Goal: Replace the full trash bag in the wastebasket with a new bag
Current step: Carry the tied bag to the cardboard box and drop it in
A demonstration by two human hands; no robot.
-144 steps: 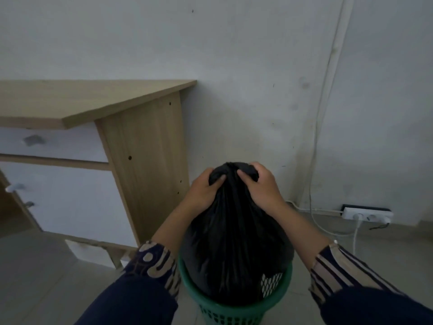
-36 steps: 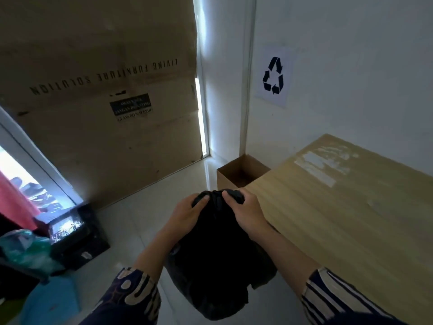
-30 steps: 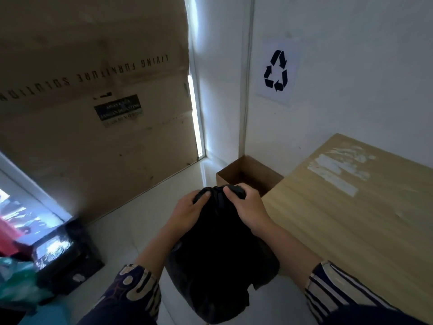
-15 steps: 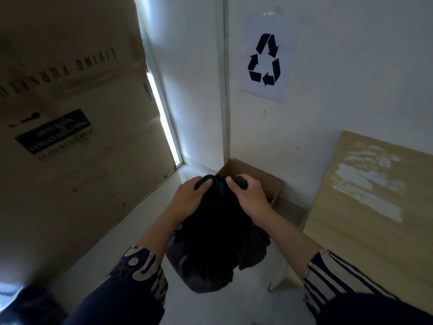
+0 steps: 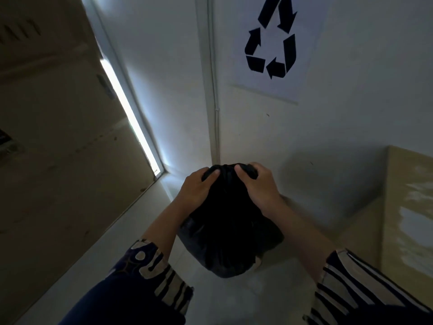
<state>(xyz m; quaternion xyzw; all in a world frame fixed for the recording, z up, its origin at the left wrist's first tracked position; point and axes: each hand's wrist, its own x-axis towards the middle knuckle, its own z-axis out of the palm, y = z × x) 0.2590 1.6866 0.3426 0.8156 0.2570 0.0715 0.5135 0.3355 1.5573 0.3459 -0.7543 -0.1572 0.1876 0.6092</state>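
The full black trash bag (image 5: 229,233) hangs in front of me, bulging below its gathered neck. My left hand (image 5: 195,190) grips the neck from the left. My right hand (image 5: 257,185) grips it from the right, thumbs pressed on top. The bag is held close to the white wall, under a paper sign with a black recycling symbol (image 5: 271,50). The cardboard box seen earlier in the corner is hidden behind the bag and my hands. The wastebasket is out of view.
A large cardboard sheet (image 5: 51,141) leans along the left, with a bright gap (image 5: 131,118) beside it. A wooden desk top (image 5: 407,207) juts in at the right. A pale tiled floor (image 5: 234,299) lies below the bag.
I have carried the bag out of the green wastebasket and across the room. Over the last second the view closed in on the corner wall; both hands kept the same grip.
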